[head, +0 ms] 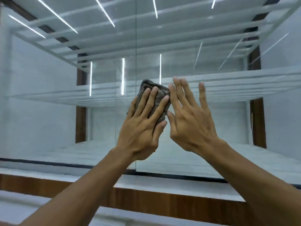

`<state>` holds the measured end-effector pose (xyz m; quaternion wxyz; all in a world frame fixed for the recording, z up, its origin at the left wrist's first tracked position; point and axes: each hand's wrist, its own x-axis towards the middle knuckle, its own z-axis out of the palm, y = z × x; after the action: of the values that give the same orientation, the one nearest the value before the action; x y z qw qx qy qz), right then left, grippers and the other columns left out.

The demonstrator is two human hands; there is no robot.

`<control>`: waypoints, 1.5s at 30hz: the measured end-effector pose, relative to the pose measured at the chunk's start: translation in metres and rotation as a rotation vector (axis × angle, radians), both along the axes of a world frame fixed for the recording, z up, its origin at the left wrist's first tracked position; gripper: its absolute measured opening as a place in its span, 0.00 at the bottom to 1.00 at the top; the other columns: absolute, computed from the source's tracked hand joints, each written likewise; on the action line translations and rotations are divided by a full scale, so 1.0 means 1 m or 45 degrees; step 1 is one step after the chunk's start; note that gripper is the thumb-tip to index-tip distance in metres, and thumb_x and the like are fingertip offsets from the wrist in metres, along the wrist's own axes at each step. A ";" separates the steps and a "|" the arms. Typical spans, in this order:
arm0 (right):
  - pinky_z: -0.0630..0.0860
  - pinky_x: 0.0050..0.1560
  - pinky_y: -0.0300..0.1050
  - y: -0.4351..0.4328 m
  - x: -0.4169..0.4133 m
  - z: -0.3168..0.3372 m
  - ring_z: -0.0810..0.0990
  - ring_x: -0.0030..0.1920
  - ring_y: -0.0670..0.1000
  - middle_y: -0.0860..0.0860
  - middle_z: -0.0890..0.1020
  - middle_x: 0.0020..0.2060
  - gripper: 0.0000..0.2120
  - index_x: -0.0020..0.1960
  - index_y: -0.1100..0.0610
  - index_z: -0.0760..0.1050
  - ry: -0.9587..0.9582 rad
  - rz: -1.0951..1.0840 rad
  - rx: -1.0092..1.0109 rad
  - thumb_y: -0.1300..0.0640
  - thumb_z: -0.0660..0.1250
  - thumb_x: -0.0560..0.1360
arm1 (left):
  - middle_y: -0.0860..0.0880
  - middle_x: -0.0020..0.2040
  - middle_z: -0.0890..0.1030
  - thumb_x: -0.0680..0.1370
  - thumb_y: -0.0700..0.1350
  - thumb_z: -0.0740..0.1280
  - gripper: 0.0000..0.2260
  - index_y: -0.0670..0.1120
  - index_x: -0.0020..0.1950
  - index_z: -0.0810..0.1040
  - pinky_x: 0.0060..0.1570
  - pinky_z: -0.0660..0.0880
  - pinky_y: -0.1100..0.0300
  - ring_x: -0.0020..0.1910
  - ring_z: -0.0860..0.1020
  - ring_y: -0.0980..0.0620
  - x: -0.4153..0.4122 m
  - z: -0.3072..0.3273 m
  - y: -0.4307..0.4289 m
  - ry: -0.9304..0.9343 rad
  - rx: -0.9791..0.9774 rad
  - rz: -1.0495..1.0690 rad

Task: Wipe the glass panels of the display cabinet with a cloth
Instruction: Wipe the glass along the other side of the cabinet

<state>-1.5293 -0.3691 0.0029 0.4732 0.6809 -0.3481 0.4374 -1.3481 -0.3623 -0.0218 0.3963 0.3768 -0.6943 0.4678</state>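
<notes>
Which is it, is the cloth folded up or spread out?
Folded up: the cloth is a small thick wad, its layers showing under the straight fingers of the left hand.

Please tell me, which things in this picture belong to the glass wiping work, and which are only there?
For the job:
- cloth
- left hand, pressing the cloth flat on the glass
- right hand, open beside it
- glass panels

Only there:
- shelf inside the cabinet
- light strips
- wooden ledge below
</notes>
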 end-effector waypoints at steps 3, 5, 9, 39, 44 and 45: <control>0.44 0.80 0.70 -0.002 -0.011 0.056 0.46 0.83 0.57 0.60 0.51 0.83 0.32 0.83 0.62 0.52 -0.070 0.005 -0.009 0.50 0.47 0.81 | 0.44 0.85 0.46 0.86 0.54 0.48 0.27 0.48 0.85 0.50 0.82 0.48 0.40 0.84 0.42 0.47 -0.035 0.049 -0.003 0.197 -0.019 -0.055; 0.43 0.80 0.70 -0.003 -0.024 0.094 0.45 0.83 0.57 0.60 0.49 0.83 0.32 0.83 0.59 0.52 -0.077 -0.010 -0.006 0.50 0.48 0.81 | 0.45 0.85 0.46 0.86 0.54 0.48 0.27 0.49 0.85 0.51 0.82 0.46 0.42 0.84 0.42 0.48 -0.050 0.083 -0.006 0.243 -0.034 -0.087; 0.44 0.79 0.71 -0.002 -0.054 0.163 0.43 0.83 0.57 0.58 0.47 0.83 0.32 0.84 0.56 0.50 -0.065 -0.041 -0.008 0.47 0.48 0.83 | 0.45 0.85 0.46 0.86 0.53 0.49 0.27 0.49 0.85 0.51 0.82 0.46 0.41 0.84 0.43 0.48 -0.073 0.159 -0.008 0.256 -0.054 -0.115; 0.55 0.81 0.65 0.042 -0.426 0.429 0.50 0.83 0.61 0.61 0.56 0.81 0.32 0.81 0.64 0.55 0.020 0.245 0.151 0.54 0.59 0.81 | 0.38 0.83 0.57 0.86 0.48 0.53 0.24 0.44 0.82 0.61 0.81 0.53 0.40 0.83 0.54 0.41 -0.438 0.408 0.014 0.424 -0.018 -0.296; 0.59 0.79 0.66 0.027 -0.430 0.420 0.51 0.83 0.61 0.63 0.58 0.80 0.30 0.78 0.69 0.59 -0.076 0.614 0.228 0.58 0.60 0.79 | 0.38 0.82 0.58 0.83 0.49 0.58 0.28 0.43 0.82 0.57 0.81 0.52 0.42 0.84 0.53 0.42 -0.464 0.411 0.015 0.547 -0.049 -0.231; 0.59 0.79 0.66 0.026 -0.430 0.418 0.51 0.83 0.61 0.63 0.58 0.80 0.31 0.78 0.68 0.59 -0.091 0.648 0.234 0.58 0.61 0.79 | 0.38 0.82 0.57 0.83 0.50 0.58 0.28 0.44 0.82 0.56 0.81 0.52 0.41 0.84 0.52 0.41 -0.464 0.410 0.015 0.554 -0.051 -0.203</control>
<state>-1.9593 -0.3435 0.4208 0.2719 0.7707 -0.2204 0.5325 -1.8118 -0.3468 0.3879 0.5799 0.4048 -0.6106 0.3565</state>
